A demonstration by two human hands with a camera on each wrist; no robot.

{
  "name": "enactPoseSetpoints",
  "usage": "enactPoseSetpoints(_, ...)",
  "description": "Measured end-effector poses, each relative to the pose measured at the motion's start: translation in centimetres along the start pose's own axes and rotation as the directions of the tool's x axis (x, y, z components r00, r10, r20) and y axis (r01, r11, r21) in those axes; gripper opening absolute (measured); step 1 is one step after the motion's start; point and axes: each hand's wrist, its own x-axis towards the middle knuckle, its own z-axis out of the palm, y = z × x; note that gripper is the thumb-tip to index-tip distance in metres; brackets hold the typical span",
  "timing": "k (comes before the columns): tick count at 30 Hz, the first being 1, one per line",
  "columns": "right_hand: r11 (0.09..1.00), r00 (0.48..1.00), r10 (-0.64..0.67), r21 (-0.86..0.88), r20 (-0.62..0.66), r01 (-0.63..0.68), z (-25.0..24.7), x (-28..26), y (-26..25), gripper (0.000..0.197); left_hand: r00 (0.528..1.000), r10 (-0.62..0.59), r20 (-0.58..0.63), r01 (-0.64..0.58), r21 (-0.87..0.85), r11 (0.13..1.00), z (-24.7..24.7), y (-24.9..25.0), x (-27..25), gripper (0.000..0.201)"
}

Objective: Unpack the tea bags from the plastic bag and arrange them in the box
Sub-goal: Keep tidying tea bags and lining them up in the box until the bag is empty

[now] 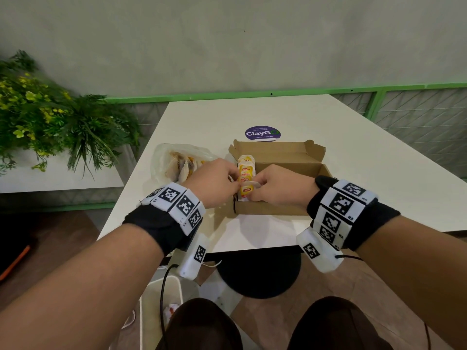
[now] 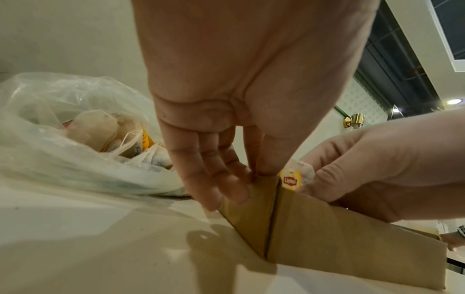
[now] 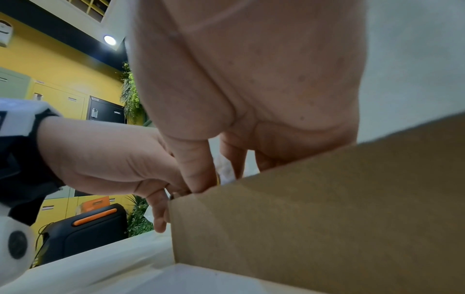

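An open cardboard box (image 1: 285,173) sits on the white table (image 1: 353,152). Several yellow-tagged tea bags (image 1: 244,170) stand in a row along its left wall. The nearest tea bag (image 1: 247,190) is at the front left corner, and my right hand (image 1: 255,192) pinches it from the right. My left hand (image 1: 233,186) pinches the box's left wall by that corner, thumb on top and fingers (image 2: 226,191) down the outside. The Lipton tag (image 2: 290,180) shows just above the rim. A clear plastic bag (image 1: 174,162) with more tea bags lies left of the box.
A round purple ClayGo sticker (image 1: 262,133) lies behind the box. A green plant (image 1: 50,117) stands off the table's left side. Below the near edge are a white bin (image 1: 161,301) and a black round base (image 1: 260,274).
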Motion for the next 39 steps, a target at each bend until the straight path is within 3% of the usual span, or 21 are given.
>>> enactPoseSetpoints(15, 0.970, 0.999, 0.037, -0.239, -0.006, -0.038, 0.1, 0.3, -1.7, 0.011, 0.999, 0.029, -0.027, -0.026, 0.086, 0.996, 0.3, 0.1, 0.0, 0.012)
enactPoseSetpoints(17, 0.982, 0.998, 0.043, -0.184, -0.054, -0.052, -0.2, 0.2, -1.5, 0.010, 0.998, 0.014, -0.055, -0.011, 0.058, 0.998, 0.3, 0.1, -0.1, 0.003)
enactPoseSetpoints(22, 0.981, 0.984, 0.152, 0.136, -0.090, -0.139, -0.9, 0.1, -0.9, 0.022, 0.990, -0.087, -0.110, 0.072, -0.129, 0.989, 0.1, 0.1, -0.5, 0.011)
enactPoseSetpoints(24, 0.979, 0.980, 0.176, 0.124, -0.091, -0.164, -0.8, 0.1, -0.7, 0.024, 0.990, -0.088, -0.114, 0.072, -0.135, 0.988, 0.0, 0.1, -0.4, 0.012)
enactPoseSetpoints(28, 0.977, 0.977, 0.198, 0.088, -0.072, -0.192, -0.3, 0.4, -0.5, 0.026, 0.993, -0.030, -0.116, 0.023, -0.058, 0.998, 0.0, 0.3, -0.1, 0.035)
enactPoseSetpoints(34, 0.985, 0.980, 0.172, 0.039, -0.097, -0.169, -0.1, 0.3, -0.6, 0.019, 0.990, 0.011, -0.144, -0.013, -0.008, 1.000, 0.5, 0.4, 0.4, 0.017)
enactPoseSetpoints(39, 0.986, 0.982, 0.140, 0.102, -0.126, -0.128, -0.1, 0.7, 0.2, 0.019, 0.997, 0.007, -0.082, -0.007, 0.004, 1.000, 0.5, 0.2, 0.7, 0.018)
